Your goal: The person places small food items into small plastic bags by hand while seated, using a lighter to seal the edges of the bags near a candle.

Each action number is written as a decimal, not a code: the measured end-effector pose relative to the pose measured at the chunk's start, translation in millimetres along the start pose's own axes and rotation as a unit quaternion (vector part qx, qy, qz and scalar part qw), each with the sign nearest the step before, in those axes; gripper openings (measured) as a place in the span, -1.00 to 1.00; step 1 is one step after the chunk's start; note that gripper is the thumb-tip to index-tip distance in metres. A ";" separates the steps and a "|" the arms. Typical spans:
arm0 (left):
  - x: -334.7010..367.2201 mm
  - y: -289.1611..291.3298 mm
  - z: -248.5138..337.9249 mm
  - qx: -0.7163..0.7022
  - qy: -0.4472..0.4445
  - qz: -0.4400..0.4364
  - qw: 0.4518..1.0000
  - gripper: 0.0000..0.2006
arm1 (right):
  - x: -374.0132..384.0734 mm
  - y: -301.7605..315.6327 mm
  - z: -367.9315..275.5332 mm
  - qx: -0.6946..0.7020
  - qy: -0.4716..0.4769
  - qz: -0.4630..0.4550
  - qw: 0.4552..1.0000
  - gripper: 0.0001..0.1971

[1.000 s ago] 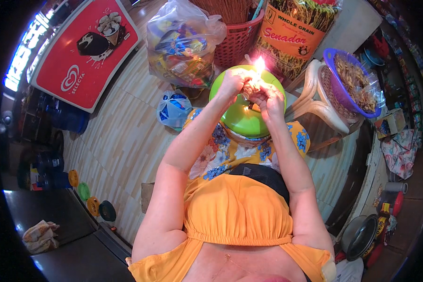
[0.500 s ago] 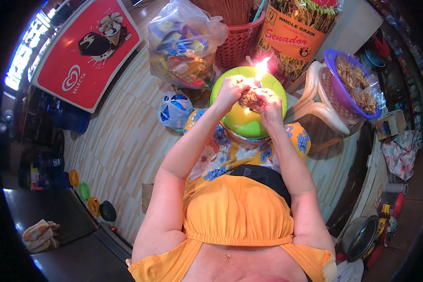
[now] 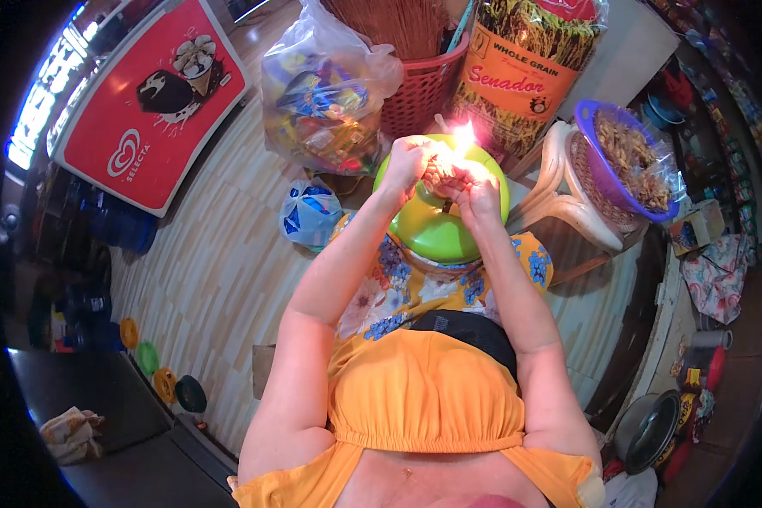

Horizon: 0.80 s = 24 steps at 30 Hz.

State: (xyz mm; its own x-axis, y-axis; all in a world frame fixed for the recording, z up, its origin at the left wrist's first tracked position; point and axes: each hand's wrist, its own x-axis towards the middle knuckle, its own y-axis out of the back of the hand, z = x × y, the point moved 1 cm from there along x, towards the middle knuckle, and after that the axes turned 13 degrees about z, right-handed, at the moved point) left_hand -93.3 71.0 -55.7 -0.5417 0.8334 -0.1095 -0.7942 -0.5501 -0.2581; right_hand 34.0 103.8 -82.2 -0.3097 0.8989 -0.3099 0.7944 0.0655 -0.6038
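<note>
My left hand [image 3: 408,164] and my right hand [image 3: 480,195] meet above a round lime-green basin [image 3: 438,230] at my lap. Their fingers are closed around a small, pale brown, ridged piece [image 3: 439,175], whose kind I cannot make out in the glare. Just beyond the fingertips burns a bright flame [image 3: 465,135]; its glare hides what it stands on. Patterned yellow cloth [image 3: 398,292] covers my legs under the basin.
A clear plastic bag of colourful packets [image 3: 326,97], a red basket [image 3: 423,93] and a tall grain sack [image 3: 516,72] stand beyond. A purple basin of brown pieces [image 3: 631,161] rests at right. A small blue-and-white bag [image 3: 310,213] lies left, near a red panel [image 3: 148,106].
The view has shifted slightly. Both hands stay together over the basin with the brown piece, which now shows less clearly between the fingers.
</note>
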 end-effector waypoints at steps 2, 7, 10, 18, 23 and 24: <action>1.5 -2.9 0.9 0.007 -0.003 -0.006 1.000 -0.85 | 3.5 0.5 -0.1 0.003 -0.011 0.005 1.000 -0.86; 0.9 -3.9 4.3 0.026 0.006 -0.006 1.000 -0.85 | 0.9 -2.0 -2.7 0.019 -0.028 0.007 0.999 -0.87; -0.4 -7.7 6.1 0.014 0.014 -0.017 1.000 -0.85 | 2.7 3.8 -1.2 0.038 -0.008 0.009 0.999 -0.87; -4.8 -10.4 2.9 0.008 -0.011 -0.024 1.000 -0.84 | -4.0 9.0 -6.3 0.027 -0.001 -0.014 1.000 -0.86; 2.9 -7.3 -11.8 -0.019 -0.027 -0.034 0.999 -0.85 | -9.2 8.4 -7.4 0.017 0.002 -0.018 1.000 -0.86; 3.5 -7.5 -12.5 -0.013 -0.030 -0.033 0.999 -0.86 | -8.8 9.8 -6.6 0.018 0.003 -0.017 1.000 -0.86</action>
State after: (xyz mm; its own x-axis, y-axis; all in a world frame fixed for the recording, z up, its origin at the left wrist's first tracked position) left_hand -85.8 78.7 -66.1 -0.5041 0.8630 -0.0332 -0.8220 -0.4913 -0.2880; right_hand 48.0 99.4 -80.6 -0.3335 0.8987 -0.2847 0.7643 0.0809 -0.6398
